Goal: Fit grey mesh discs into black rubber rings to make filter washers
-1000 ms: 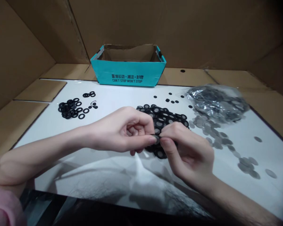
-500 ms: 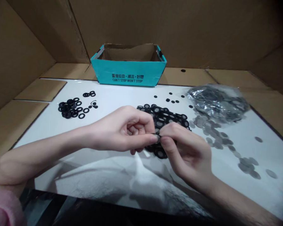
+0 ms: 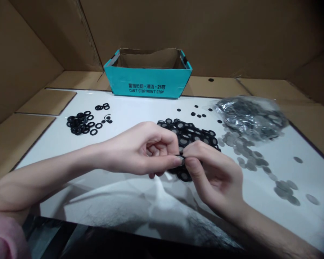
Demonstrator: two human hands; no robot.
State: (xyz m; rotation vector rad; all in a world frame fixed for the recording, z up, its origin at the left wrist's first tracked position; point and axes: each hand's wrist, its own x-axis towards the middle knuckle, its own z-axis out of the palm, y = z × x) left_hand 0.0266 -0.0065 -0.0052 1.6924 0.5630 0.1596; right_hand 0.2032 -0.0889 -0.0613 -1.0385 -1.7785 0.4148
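Head view: your left hand (image 3: 153, 153) and right hand (image 3: 217, 172) pinch dark-rimmed disc (image 3: 182, 158) over black-rimmed disc heap (image 3: 187, 135), probably by opposite edges to steady thin piece. Black rings (image 3: 77, 124) left, grey discs (image 3: 260, 162) right, apparently kept separate within reach.

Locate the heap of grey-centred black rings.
In the head view, the heap lies right of centre on the white tabletop, partly hidden by the left hand and right hand, left of the loose grey discs.
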